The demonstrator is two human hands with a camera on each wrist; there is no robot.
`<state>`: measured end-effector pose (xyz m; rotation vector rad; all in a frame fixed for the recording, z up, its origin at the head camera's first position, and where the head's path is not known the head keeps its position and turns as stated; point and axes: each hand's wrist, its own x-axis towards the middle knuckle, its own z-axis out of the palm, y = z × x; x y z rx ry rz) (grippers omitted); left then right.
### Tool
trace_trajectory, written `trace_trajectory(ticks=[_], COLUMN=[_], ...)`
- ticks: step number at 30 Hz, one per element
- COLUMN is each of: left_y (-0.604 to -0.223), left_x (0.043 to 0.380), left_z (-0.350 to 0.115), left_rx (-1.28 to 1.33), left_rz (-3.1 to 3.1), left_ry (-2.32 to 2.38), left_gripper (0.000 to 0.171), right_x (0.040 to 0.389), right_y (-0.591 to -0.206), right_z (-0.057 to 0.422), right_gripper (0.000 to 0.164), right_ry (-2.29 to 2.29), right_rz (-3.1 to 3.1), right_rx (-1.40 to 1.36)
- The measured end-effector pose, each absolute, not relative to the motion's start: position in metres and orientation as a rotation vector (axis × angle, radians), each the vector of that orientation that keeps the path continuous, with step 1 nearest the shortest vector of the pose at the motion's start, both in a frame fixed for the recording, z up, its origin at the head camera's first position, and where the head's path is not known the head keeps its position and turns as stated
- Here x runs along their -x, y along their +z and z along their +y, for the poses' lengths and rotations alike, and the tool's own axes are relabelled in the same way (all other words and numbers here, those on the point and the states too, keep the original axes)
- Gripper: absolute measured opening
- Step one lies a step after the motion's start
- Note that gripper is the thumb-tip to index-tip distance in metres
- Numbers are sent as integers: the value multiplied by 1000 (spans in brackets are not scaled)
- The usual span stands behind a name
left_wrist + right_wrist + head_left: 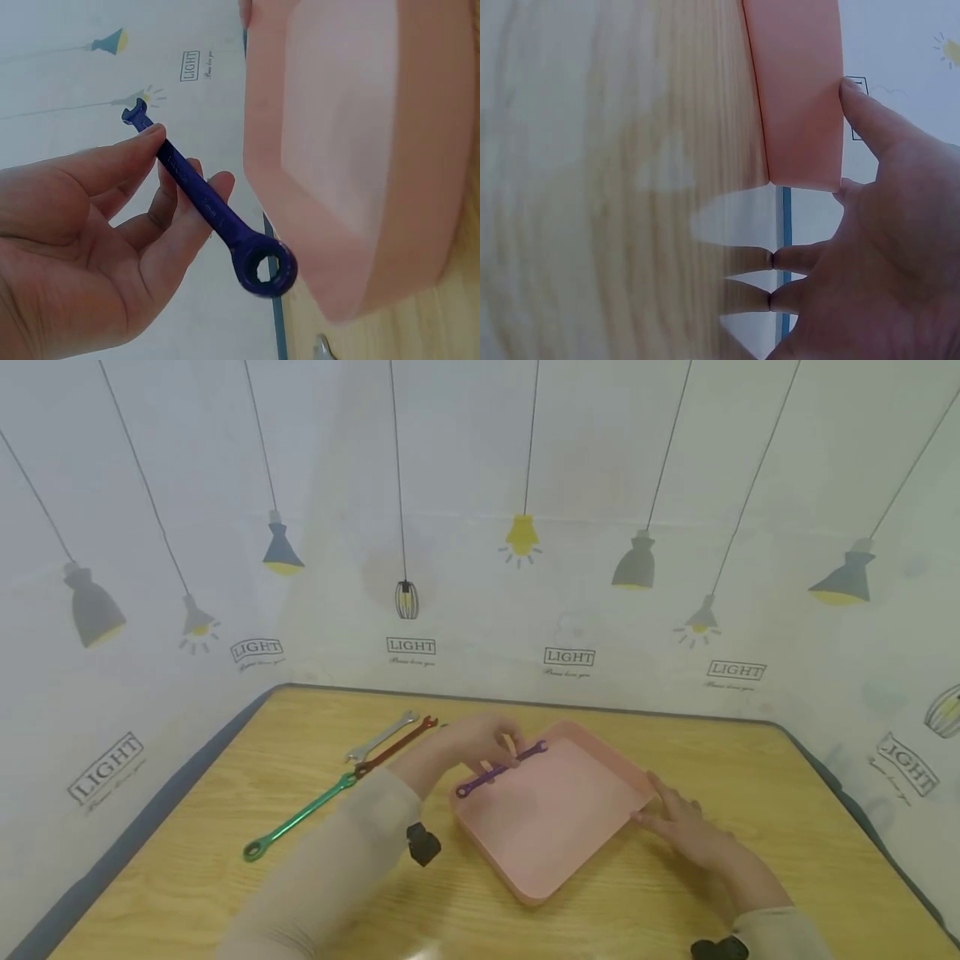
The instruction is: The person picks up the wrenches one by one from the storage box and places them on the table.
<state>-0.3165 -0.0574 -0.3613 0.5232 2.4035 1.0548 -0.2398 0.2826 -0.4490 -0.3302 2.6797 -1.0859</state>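
My left hand (487, 745) pinches a purple combination wrench (199, 191) near its open end, between thumb and fingers. The wrench hangs over the left side of a pink tray (558, 814), its ring end towards me. In the left wrist view the ring end (265, 266) points at the tray wall, apart from it. My right hand (690, 835) holds the tray's right corner, thumb at the near side and fingers round the far side. The right wrist view shows the thumb at the rim (841, 97) and the lower fingertips touching the table.
Left of the tray, a green wrench (300, 817), a red wrench (397, 747) and a silver wrench (381, 737) lie on the wooden table (187, 877). A white curtain (480, 468) printed with lamps surrounds the table's back and sides.
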Motion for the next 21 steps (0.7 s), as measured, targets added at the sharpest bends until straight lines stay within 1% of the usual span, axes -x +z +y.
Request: trace_trajectory(ticks=[3,6,10,16,21], left_y=[-364,-366,-366,-361,-366], left_x=[313,311,305,294,290], left_z=[-66,-76,-91,-116,-138], left_rx=[-522,-507,-470,-448,-400], left_rz=[2421,2420,2398,2439,2463], left_ry=[1036,1060,1122,1134,1165], left_gripper=[13,14,14,15,20], right_x=[243,243,239,242,243], right_y=[-454,-455,-450,-453,-452], right_z=[286,286,283,286,286], right_gripper=[91,91,85,85,86], right_ry=[-1110,-1099,-1070,-1086,-1079], right_rz=[2683,2691,2687,2693,2675], right_rx=[356,349,358,386,383])
